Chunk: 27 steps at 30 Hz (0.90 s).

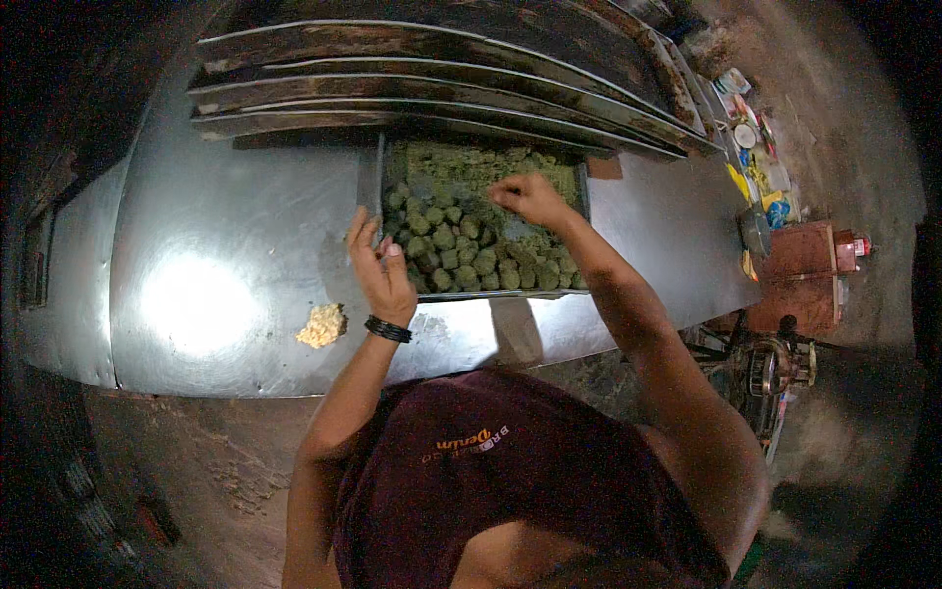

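A rectangular tray (381,187) on the metal table holds several greenish, rough-coated balls (444,237), heaped in its left and near part. Loose greenish crumbs (446,169) cover its far side. Over the tray's left edge is my left hand (386,278), its fingers loosely bent and apart, with nothing visible in them. A dark band circles that wrist. My right hand (535,199) hangs above the crumbs in the tray's right half, fingers drawn together. Whatever they may hold is too small or hidden to make out.
A pale yellow crumbly lump (322,325) lies on the shiny metal table (226,216), left of my left wrist. Several long, dark, stacked trays (432,88) overhang the tray's far side. Beyond the table's right edge are a reddish-brown box-like thing (800,265) and a machine with a wheel (770,368).
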Tool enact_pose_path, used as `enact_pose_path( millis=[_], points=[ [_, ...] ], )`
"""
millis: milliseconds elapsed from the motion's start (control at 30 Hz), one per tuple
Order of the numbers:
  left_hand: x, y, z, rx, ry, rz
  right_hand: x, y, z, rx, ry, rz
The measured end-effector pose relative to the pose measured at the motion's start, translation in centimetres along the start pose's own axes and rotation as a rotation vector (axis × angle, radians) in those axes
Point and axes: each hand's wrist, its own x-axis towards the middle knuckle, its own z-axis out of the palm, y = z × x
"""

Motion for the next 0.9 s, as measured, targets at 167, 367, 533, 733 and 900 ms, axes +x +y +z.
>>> enact_pose_path(
  millis=[167, 367, 533, 733, 900],
  points=[
    [-0.3, 0.6, 0.8, 0.152, 0.005, 0.055, -5.3, 6.1, -3.3, -0.250, 0.096, 0.137],
    [-0.9, 1.0, 2.1, 0.345, 0.017, 0.119, -3.7, 9.5, -1.4, -0.374, 0.370, -0.269],
    [-1.2, 1.7, 3.0, 0.420, 0.069, 0.045, -1.4, 10.3, -0.2, -0.436, 0.300, -0.194],
    [-1.5, 1.6, 2.9, 0.518, 0.074, 0.160, -0.1, 10.3, 1.5, -0.604, 0.079, -0.132],
    [-1.2, 2.1, 3.0, 0.493, 0.060, 0.181, 0.9, 12.3, 1.8, -0.558, 0.033, -0.129]
  ],
)
